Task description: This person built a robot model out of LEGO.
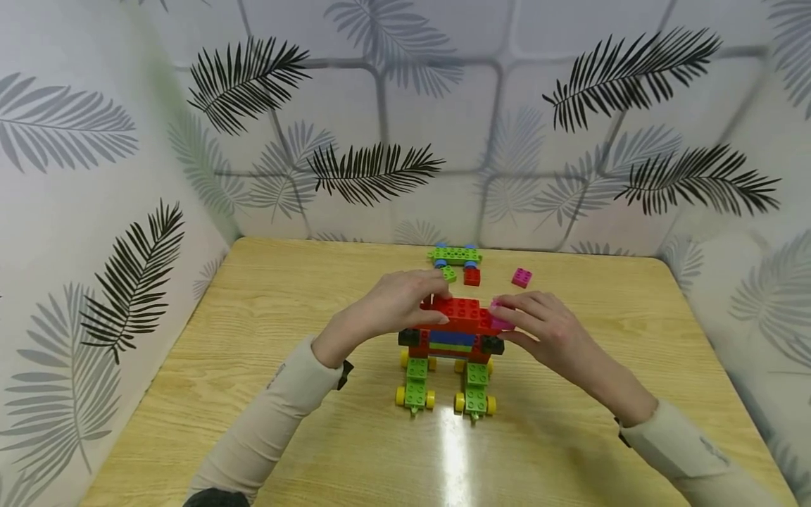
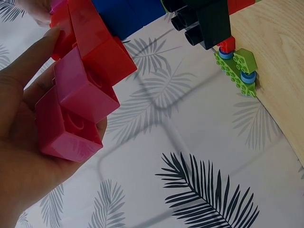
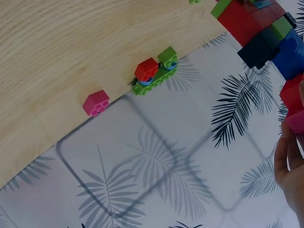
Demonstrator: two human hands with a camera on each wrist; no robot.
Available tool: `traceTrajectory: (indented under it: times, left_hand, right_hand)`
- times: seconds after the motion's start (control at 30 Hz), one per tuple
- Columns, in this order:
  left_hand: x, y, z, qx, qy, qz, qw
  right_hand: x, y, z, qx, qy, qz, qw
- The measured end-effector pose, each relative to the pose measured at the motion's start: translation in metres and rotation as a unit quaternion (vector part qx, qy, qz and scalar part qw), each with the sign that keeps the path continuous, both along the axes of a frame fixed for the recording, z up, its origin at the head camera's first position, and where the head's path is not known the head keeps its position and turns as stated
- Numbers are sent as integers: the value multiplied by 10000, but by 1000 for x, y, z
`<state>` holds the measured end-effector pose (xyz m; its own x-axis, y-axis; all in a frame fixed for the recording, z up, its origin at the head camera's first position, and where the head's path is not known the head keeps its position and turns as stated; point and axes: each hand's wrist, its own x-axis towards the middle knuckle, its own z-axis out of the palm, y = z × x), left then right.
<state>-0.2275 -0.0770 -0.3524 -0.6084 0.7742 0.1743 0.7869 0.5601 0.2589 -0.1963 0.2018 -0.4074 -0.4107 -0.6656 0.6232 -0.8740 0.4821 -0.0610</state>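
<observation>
A brick model (image 1: 453, 338) stands at the table's middle: a red top, blue and black bricks below, and two green legs (image 1: 416, 384) on yellow wheels. My left hand (image 1: 426, 304) grips the left end of the red top, fingers above and thumb at the side. On the other side, my right hand (image 1: 510, 322) pinches a pink brick (image 1: 500, 318) against the red top's right end. In the left wrist view, pink bricks (image 2: 76, 109) joined to red ones (image 2: 95, 47) lie against a palm. The right wrist view shows my fingertips (image 3: 289, 156) by the pink brick (image 3: 297, 121).
Behind the model lie a green wheeled plate (image 1: 455, 255), a small green brick (image 1: 448, 274), a red brick (image 1: 472, 276) and a loose pink brick (image 1: 522, 277). The wooden table (image 1: 285, 317) is enclosed by leaf-patterned walls (image 1: 405, 105) at the back and both sides.
</observation>
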Motion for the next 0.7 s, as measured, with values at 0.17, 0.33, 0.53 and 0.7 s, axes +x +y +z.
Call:
traceTrajectory:
  times: [0.17,0.33,0.53,0.7]
  left_hand:
    - [1,-1,2,-37,-5,26,10000]
    - [2,-2,2,-71,4,79,9999]
    - [2,-1,3,-47,4,-23,10000]
    - [1,0,3,-76,10,-31,10000]
  right_hand:
    - [-1,-2,4,133,-144,-49,9998]
    - [-2,-2,5,183,-382,-70,9991]
    - [-5,3,0,-429,-662,95,9968]
    - [-26,16,-4,-1263,-948,-404,9866]
